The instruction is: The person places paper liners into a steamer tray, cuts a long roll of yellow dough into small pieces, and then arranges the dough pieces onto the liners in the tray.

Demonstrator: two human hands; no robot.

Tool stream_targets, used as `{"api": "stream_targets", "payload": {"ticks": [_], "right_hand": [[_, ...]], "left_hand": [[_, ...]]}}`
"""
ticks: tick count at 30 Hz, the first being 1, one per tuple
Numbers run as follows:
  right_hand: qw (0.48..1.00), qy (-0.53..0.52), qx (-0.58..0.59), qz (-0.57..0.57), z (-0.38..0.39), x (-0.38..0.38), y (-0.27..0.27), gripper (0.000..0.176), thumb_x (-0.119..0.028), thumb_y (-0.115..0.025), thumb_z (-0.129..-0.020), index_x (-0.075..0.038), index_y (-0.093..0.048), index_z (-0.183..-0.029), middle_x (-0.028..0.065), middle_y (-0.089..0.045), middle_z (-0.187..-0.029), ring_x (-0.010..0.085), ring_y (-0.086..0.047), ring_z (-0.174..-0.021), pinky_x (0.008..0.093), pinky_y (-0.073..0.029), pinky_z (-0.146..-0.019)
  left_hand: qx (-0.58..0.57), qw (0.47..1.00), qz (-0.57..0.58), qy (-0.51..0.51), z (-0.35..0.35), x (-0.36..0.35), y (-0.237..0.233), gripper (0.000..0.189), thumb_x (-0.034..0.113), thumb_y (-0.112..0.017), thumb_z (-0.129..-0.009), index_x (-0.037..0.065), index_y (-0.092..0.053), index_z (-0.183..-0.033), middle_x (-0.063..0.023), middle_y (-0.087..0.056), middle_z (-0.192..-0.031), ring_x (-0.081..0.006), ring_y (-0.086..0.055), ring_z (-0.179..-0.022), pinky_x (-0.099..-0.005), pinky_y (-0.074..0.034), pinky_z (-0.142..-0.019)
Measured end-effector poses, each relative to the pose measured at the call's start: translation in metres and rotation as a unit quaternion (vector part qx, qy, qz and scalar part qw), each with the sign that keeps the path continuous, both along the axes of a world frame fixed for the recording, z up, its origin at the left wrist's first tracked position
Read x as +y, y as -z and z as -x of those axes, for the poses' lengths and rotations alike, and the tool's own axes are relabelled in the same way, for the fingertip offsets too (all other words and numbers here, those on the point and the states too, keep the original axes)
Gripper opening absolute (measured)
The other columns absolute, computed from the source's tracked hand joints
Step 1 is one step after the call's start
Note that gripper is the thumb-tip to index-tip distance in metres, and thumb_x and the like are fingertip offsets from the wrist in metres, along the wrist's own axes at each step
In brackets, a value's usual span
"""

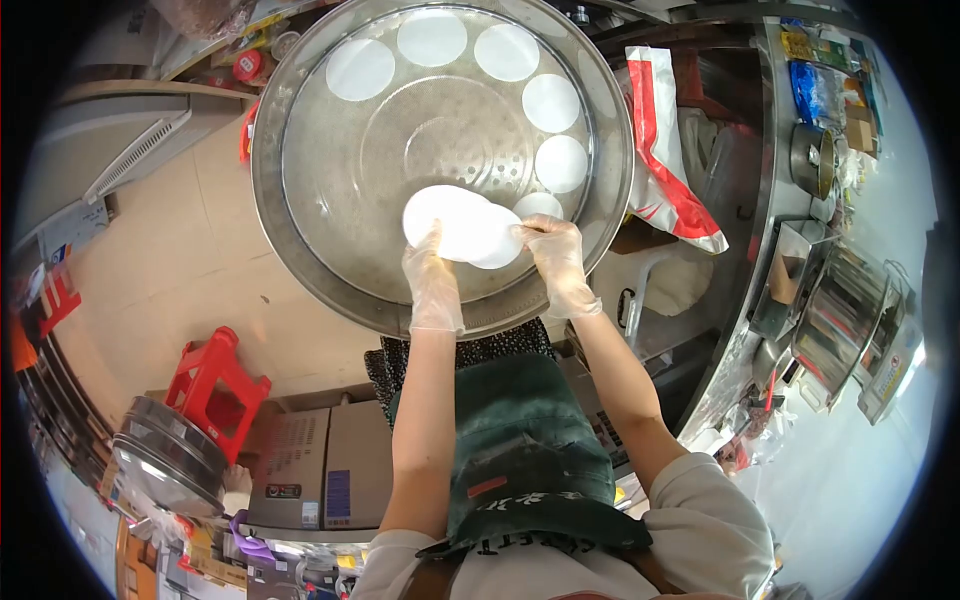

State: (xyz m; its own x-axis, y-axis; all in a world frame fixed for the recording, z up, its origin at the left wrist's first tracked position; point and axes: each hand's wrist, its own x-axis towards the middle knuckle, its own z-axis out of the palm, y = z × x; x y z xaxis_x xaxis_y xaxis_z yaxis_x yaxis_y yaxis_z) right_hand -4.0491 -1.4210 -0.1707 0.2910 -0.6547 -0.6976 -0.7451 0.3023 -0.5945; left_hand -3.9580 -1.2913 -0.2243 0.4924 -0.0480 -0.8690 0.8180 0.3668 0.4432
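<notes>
Both hands are in clear gloves over a large round metal steamer tray. My left hand is closed on the near edge of a stack of white paper rounds, thumb on top. My right hand pinches the right edge of one paper round, which sticks out from the stack and still overlaps it. Several more white rounds lie flat in an arc along the tray's far and right side. The closest of them is partly covered by the held paper and my right hand.
A red and white bag stands right of the tray beside a metal counter edge. On the floor at left are a red plastic stool and stacked round metal pans. A grey metal cabinet sits close on my left.
</notes>
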Motion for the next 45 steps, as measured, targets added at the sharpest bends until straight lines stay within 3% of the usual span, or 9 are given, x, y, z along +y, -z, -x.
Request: {"api": "stream_targets", "payload": {"ticks": [3, 7, 11, 19, 22, 26, 27, 36, 45], "right_hand": [[0.994, -0.073, 0.055, -0.055, 0.026, -0.008, 0.015, 0.013, -0.010, -0.076, -0.081, -0.003, -0.074, -0.091, 0.0059, -0.071, -0.080, 0.0156, -0.064, -0.072, 0.0288, -0.051, -0.070], [0.957, -0.241, 0.155, 0.045, 0.041, 0.005, 0.038, 0.014, -0.024, -0.072, -0.082, -0.013, -0.075, -0.090, 0.0133, -0.072, -0.091, 0.0310, -0.070, -0.084, 0.0404, -0.053, -0.079], [0.938, -0.257, 0.207, 0.106, 0.034, 0.013, 0.050, 0.017, -0.027, -0.073, -0.081, -0.014, -0.076, -0.092, 0.0119, -0.073, -0.087, 0.0306, -0.070, -0.084, 0.0383, -0.053, -0.079], [0.921, -0.259, 0.181, 0.228, 0.036, 0.019, 0.036, 0.022, -0.028, -0.073, -0.082, -0.010, -0.075, -0.096, 0.0134, -0.073, -0.085, 0.0290, -0.069, -0.078, 0.0356, -0.054, -0.076], [0.945, -0.151, 0.129, 0.260, 0.028, 0.024, 0.009, 0.022, -0.025, -0.072, -0.087, -0.009, -0.074, -0.103, 0.0144, -0.072, -0.084, 0.0242, -0.069, -0.076, 0.0320, -0.053, -0.075], [0.994, -0.024, -0.083, 0.074, -0.005, 0.036, -0.006, 0.014, -0.015, -0.074, -0.086, -0.004, -0.074, -0.095, 0.0089, -0.074, -0.086, 0.0196, -0.069, -0.084, 0.0309, -0.052, -0.078], [0.996, -0.011, -0.084, -0.013, -0.012, 0.034, -0.009, 0.010, -0.009, -0.075, -0.084, -0.002, -0.075, -0.092, 0.0017, -0.071, -0.084, 0.0123, -0.062, -0.082, 0.0273, -0.050, -0.078], [0.997, 0.002, -0.068, -0.026, -0.032, 0.044, -0.012, 0.003, -0.002, -0.071, -0.085, 0.000, -0.072, -0.088, 0.0010, -0.068, -0.081, 0.0086, -0.058, -0.079, 0.0240, -0.047, -0.074], [0.946, -0.312, 0.007, 0.082, -0.037, 0.072, 0.040, 0.008, -0.014, -0.069, -0.085, -0.009, -0.071, -0.091, 0.0097, -0.069, -0.095, 0.0275, -0.064, -0.089, 0.0366, -0.049, -0.082]], "left_hand": [[-0.012, 0.999, -0.029, -0.008, -0.014, 0.014, -0.005, 0.037, 0.006, -0.071, -0.091, -0.005, -0.059, -0.124, -0.0122, -0.067, -0.116, -0.0197, -0.065, -0.106, -0.0300, -0.054, -0.092], [-0.021, 0.999, -0.032, -0.013, -0.024, 0.028, -0.008, 0.037, 0.008, -0.071, -0.091, -0.003, -0.059, -0.125, -0.0109, -0.067, -0.115, -0.0190, -0.065, -0.107, -0.0285, -0.053, -0.092], [-0.023, 0.999, -0.048, 0.004, -0.022, 0.033, -0.005, 0.042, 0.008, -0.069, -0.093, -0.004, -0.053, -0.130, -0.0143, -0.062, -0.124, -0.0241, -0.063, -0.114, -0.0361, -0.054, -0.098], [0.014, 0.998, -0.024, -0.050, -0.011, 0.033, -0.008, 0.039, 0.002, -0.072, -0.089, -0.007, -0.056, -0.123, -0.0151, -0.066, -0.112, -0.0233, -0.068, -0.103, -0.0311, -0.058, -0.090], [0.029, 0.998, -0.013, -0.059, -0.003, 0.034, -0.012, 0.041, 0.003, -0.073, -0.089, -0.009, -0.056, -0.124, -0.0154, -0.066, -0.112, -0.0242, -0.068, -0.104, -0.0328, -0.058, -0.090], [0.021, 0.998, 0.033, -0.048, 0.008, 0.035, -0.018, 0.042, 0.003, -0.074, -0.087, -0.010, -0.057, -0.123, -0.0160, -0.066, -0.114, -0.0235, -0.067, -0.105, -0.0330, -0.058, -0.089], [0.021, 0.998, 0.034, -0.043, 0.008, 0.035, -0.020, 0.040, 0.002, -0.074, -0.087, -0.009, -0.059, -0.122, -0.0154, -0.066, -0.116, -0.0227, -0.066, -0.105, -0.0327, -0.058, -0.088], [-0.003, 0.997, -0.042, -0.062, -0.023, 0.053, -0.043, 0.035, 0.003, -0.073, -0.088, -0.003, -0.062, -0.120, -0.0116, -0.069, -0.109, -0.0201, -0.068, -0.099, -0.0311, -0.055, -0.089], [-0.163, 0.981, -0.057, -0.092, -0.079, 0.105, -0.099, 0.035, 0.004, -0.070, -0.091, -0.006, -0.060, -0.122, -0.0143, -0.068, -0.113, -0.0210, -0.068, -0.101, -0.0337, -0.056, -0.087]]}}
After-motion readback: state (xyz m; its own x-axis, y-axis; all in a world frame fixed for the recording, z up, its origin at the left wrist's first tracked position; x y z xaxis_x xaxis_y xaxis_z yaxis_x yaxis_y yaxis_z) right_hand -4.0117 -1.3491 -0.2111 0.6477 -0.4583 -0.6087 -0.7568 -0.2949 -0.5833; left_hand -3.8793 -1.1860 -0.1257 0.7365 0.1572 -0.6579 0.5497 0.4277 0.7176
